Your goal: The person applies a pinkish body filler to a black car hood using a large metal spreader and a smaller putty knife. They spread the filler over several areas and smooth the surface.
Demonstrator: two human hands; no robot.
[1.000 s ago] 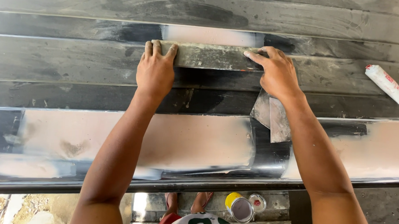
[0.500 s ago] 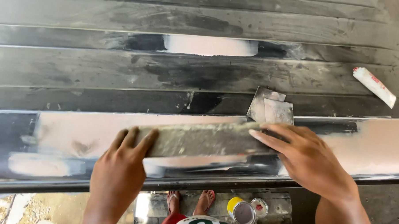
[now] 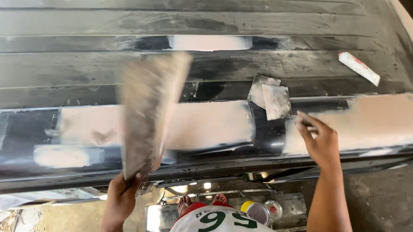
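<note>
Fingers of the left hand (image 3: 121, 197) are curled tight around the lower end of a long sanding board (image 3: 149, 114), which stands lifted off the panel, tilted and blurred. Fingers of the right hand (image 3: 317, 140) are loosely spread and slightly bent, holding nothing, with the tips touching the pale filler patch (image 3: 375, 119) on the right of the dark ribbed metal panel (image 3: 81, 24).

The sanding board is in the air over the middle filler patch (image 3: 206, 125), apart from the surface. It appears thin, flat and fairly stiff, light enough for one hand at its end, though such a grip leaves the far end free to swing. Its face looks coated in dust, so likely slippery; a hold at both ends would seem steadier.

Two small metal scrapers (image 3: 269, 97) lie overlapping on the panel just above the right hand. A white tube (image 3: 359, 68) lies well apart toward the upper right. An open tin (image 3: 257, 211) and its lid sit below the panel edge, near bare feet
</note>
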